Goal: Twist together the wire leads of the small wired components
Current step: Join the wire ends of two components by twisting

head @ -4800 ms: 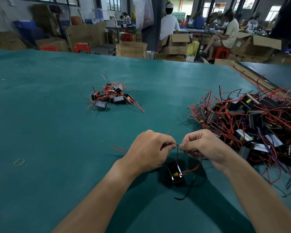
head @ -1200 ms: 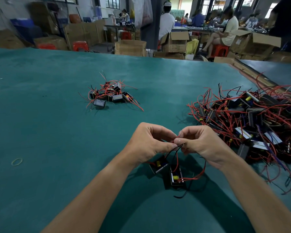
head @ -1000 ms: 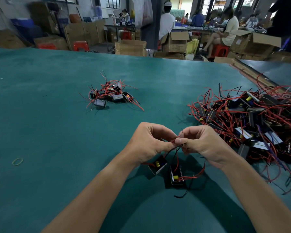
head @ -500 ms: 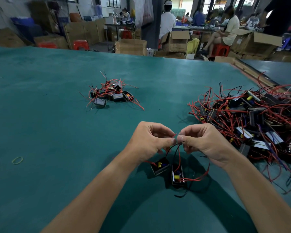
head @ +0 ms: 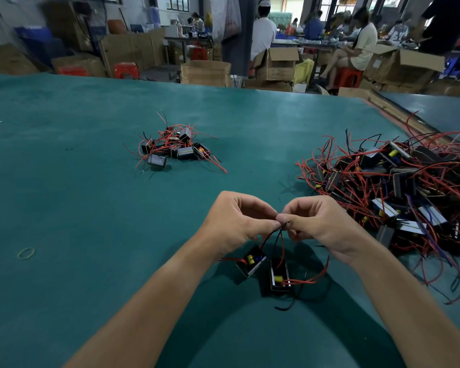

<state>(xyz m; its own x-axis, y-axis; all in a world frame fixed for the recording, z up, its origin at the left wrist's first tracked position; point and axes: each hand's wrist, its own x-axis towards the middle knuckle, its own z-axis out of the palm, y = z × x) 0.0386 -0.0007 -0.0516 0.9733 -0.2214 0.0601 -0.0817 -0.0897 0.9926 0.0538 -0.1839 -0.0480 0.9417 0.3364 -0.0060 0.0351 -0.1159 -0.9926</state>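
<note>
red and black wire leads (head: 281, 231) at frame centre, pinched between my left hand (head: 234, 221) and right hand (head: 322, 224), fingertips curled tight on them. two small components (head: 278, 274) lie just below, on green table (head: 91, 187).

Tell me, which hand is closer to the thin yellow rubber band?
Left. The left hand lies right of the thin yellow rubber band; the right hand is farther right.

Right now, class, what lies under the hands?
A left component and a right component show against the table; their wires rise to the fingers, which hide the wire ends.
</note>
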